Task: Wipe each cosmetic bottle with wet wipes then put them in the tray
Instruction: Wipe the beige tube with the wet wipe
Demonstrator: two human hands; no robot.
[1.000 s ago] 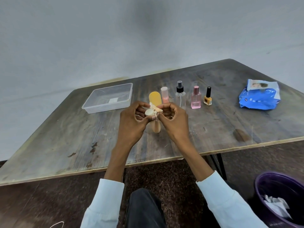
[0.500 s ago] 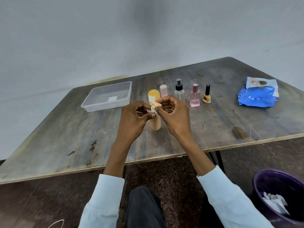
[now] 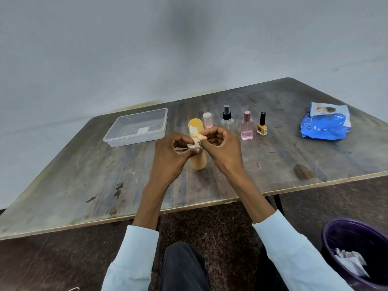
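My left hand [image 3: 170, 156] grips the neck of a tan bottle [image 3: 199, 161] with a white cap, held over the table's middle. Pinched in my right hand [image 3: 223, 150] is a crumpled wet wipe [image 3: 197, 138], pressed against the top of that bottle. Behind my hands stand a yellow bottle [image 3: 196, 124], a pink bottle with a pale cap [image 3: 207, 120], a clear spray bottle [image 3: 227, 118], a pink perfume bottle [image 3: 247, 128] and a yellow nail polish [image 3: 262, 126]. The clear plastic tray [image 3: 117, 136] sits to the left with no bottles in it.
A blue pack of wet wipes [image 3: 324, 124] lies at the table's right. A purple bin [image 3: 336, 234] with used wipes stands on the floor at bottom right. The wooden table's front edge [image 3: 84, 222] runs just before my knees.
The crumpled wipe has shifted a little over the bottle's top between my fingers. Both hands stay together at the same spot on the table.
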